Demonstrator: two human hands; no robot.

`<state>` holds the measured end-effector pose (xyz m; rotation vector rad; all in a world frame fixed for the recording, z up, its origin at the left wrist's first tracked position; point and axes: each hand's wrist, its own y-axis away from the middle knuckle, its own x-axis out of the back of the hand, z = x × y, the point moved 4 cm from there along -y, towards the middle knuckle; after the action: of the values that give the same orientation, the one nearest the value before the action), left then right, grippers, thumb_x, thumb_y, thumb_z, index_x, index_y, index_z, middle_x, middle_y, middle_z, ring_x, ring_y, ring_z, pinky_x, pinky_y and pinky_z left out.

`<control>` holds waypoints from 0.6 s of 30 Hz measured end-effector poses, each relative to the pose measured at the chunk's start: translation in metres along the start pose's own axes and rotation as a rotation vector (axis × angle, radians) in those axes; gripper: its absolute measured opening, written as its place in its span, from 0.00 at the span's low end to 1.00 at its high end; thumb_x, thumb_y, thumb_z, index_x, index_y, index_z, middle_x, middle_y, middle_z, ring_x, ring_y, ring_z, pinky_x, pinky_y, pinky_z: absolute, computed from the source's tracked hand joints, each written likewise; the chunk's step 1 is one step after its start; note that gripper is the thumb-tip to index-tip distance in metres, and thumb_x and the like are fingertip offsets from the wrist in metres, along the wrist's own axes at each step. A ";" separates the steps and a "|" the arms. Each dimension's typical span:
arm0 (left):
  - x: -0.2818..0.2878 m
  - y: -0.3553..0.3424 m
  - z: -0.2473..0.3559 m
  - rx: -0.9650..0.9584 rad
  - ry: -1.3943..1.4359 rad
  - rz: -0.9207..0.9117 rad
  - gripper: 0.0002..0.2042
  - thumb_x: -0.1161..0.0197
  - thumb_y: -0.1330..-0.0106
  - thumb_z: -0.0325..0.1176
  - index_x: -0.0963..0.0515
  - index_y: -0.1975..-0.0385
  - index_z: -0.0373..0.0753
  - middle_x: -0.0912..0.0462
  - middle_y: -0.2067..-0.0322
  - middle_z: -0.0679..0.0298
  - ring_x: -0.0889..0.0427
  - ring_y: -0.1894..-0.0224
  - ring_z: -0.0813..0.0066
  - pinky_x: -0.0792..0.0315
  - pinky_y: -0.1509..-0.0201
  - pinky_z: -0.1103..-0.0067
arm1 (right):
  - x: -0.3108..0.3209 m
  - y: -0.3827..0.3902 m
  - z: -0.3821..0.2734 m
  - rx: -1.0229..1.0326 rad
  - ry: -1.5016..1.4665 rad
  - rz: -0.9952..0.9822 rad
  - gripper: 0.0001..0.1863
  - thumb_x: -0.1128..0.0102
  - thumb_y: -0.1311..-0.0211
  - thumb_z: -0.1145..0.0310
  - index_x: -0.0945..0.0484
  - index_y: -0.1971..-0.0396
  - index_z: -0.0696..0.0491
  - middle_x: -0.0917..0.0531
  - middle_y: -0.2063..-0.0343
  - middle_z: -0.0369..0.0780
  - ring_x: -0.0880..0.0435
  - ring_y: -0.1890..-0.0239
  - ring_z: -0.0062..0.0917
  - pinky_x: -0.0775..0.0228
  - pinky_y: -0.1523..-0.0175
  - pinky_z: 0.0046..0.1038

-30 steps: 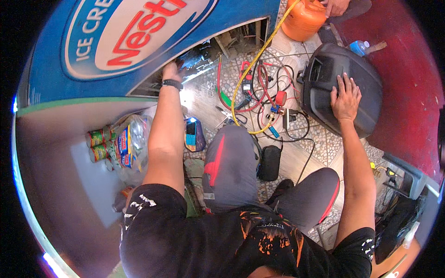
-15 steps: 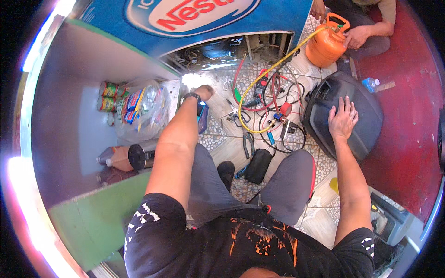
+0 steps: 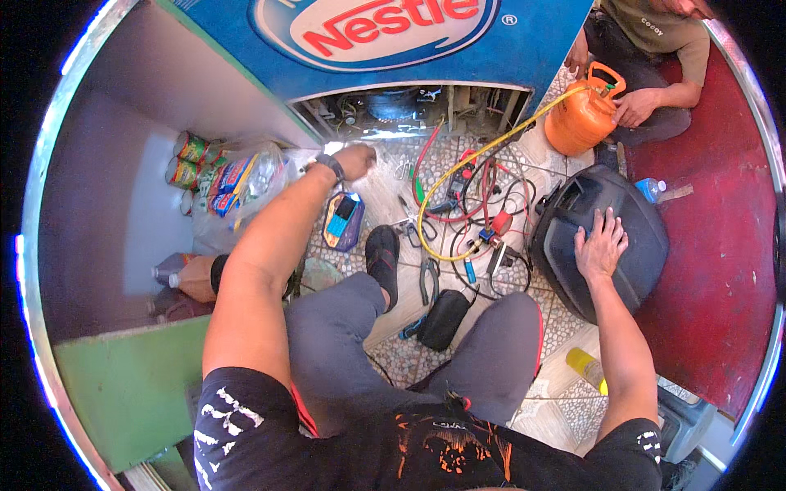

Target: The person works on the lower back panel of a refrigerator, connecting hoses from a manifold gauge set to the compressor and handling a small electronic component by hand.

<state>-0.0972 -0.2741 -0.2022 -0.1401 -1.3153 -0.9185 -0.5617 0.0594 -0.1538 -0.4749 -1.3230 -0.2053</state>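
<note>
My left hand (image 3: 357,161) reaches to the floor just before the open base of a blue freezer cabinet (image 3: 524,41). Its fingers are curled closed and hide whatever they hold. A dark band circles that wrist. Near that forearm, a phone with a lit blue screen (image 3: 342,214) lies on a purple-edged flat item. My right hand (image 3: 602,244) lies with fingers spread on a black hard case (image 3: 630,209), holding nothing. Between my arms are a gauge with a red cover (image 3: 500,222), a yellow hose (image 3: 458,155), a red clamp meter (image 3: 467,168) and dark-handled pliers (image 3: 429,280).
A co-worker (image 3: 667,57) crouches at the far right, a hand on an orange gas cylinder (image 3: 577,123). Cans (image 3: 182,172) and a plastic bag of goods (image 3: 246,184) stand left. A black pouch (image 3: 444,319) lies between my legs; a yellow bottle (image 3: 585,368) lies right.
The view has shifted. My left hand is closer to the freezer base, and its forearm now leaves the phone uncovered. My left foot has moved forward. My right hand stays on the case.
</note>
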 end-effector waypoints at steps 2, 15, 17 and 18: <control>-0.018 -0.016 0.003 -0.130 0.009 -0.040 0.15 0.43 0.34 0.36 0.21 0.52 0.36 0.18 0.51 0.47 0.20 0.48 0.48 0.28 0.42 0.62 | 0.013 -0.006 0.002 0.043 -0.021 -0.047 0.31 0.41 0.39 0.53 0.30 0.39 0.53 0.32 0.35 0.48 0.36 0.34 0.45 0.48 0.32 0.50; -0.083 -0.167 0.019 0.221 1.141 0.555 0.20 0.46 0.27 0.46 0.22 0.51 0.33 0.16 0.59 0.55 0.19 0.56 0.65 0.28 0.48 0.71 | 0.002 -0.008 0.008 0.119 -0.086 0.068 0.27 0.40 0.42 0.64 0.29 0.40 0.49 0.30 0.38 0.44 0.35 0.37 0.44 0.49 0.31 0.46; -0.087 -0.175 0.041 0.194 1.423 0.614 0.19 0.46 0.27 0.46 0.19 0.58 0.33 0.15 0.64 0.53 0.19 0.60 0.63 0.27 0.52 0.69 | 0.003 -0.006 0.010 0.107 -0.070 0.046 0.27 0.41 0.42 0.65 0.29 0.40 0.49 0.31 0.38 0.44 0.35 0.37 0.44 0.50 0.31 0.46; -0.086 -0.174 0.046 0.222 1.285 0.671 0.21 0.48 0.26 0.48 0.20 0.60 0.33 0.16 0.67 0.57 0.20 0.64 0.69 0.28 0.56 0.71 | 0.002 -0.007 0.009 0.104 -0.070 0.040 0.27 0.41 0.42 0.65 0.29 0.40 0.49 0.31 0.38 0.44 0.35 0.37 0.44 0.50 0.31 0.46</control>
<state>-0.2413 -0.3194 -0.3319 0.1690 -0.1075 -0.1409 -0.5721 0.0578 -0.1487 -0.4237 -1.3839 -0.0866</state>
